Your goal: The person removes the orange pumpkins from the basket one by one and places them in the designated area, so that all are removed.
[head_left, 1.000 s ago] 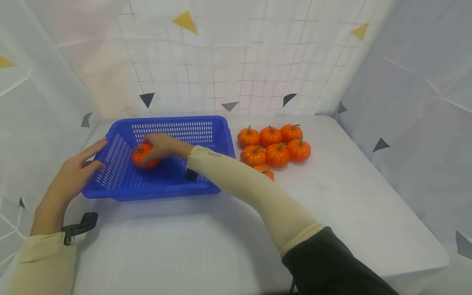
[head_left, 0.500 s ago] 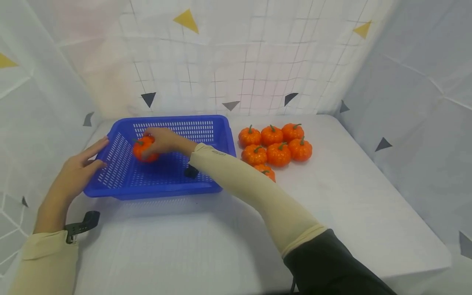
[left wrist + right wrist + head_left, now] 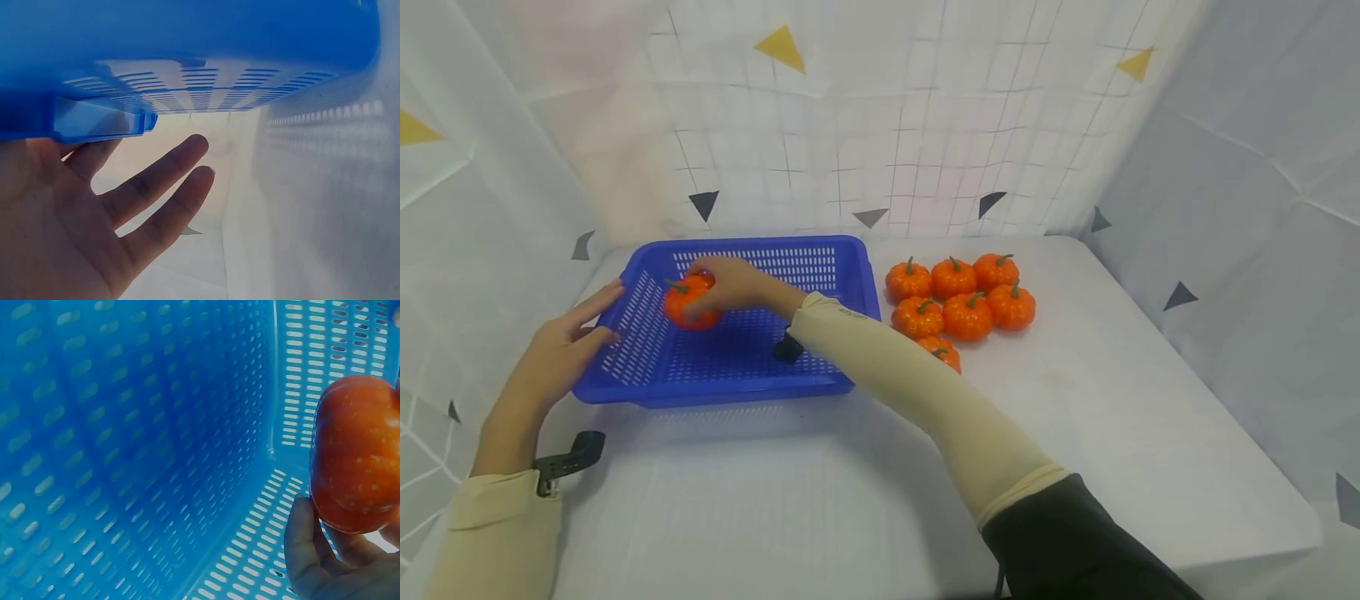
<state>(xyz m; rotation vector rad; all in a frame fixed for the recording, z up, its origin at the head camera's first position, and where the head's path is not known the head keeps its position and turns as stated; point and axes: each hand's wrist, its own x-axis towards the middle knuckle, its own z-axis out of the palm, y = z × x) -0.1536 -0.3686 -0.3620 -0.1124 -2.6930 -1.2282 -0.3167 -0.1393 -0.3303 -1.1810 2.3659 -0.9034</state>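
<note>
Inside the blue perforated plastic basket, my right hand grips a small orange pumpkin with a green stem. The right wrist view shows fingers against one side of this glossy pumpkin, near the slotted basket walls. I cannot tell whether it touches the basket floor. My left hand rests at the basket's left rim, thumb and index finger touching it. From below, the left wrist view shows two straight fingers free of the basket.
Several more orange pumpkins stand grouped on the white table, right of the basket. One of them is partly hidden behind the right sleeve. White patterned sheets enclose the table at the back and sides.
My right hand has shifted the pumpkin slightly toward the back-left of the basket, keeping its grip. The left hand stays at the rim, and the grouped pumpkins have not moved.
</note>
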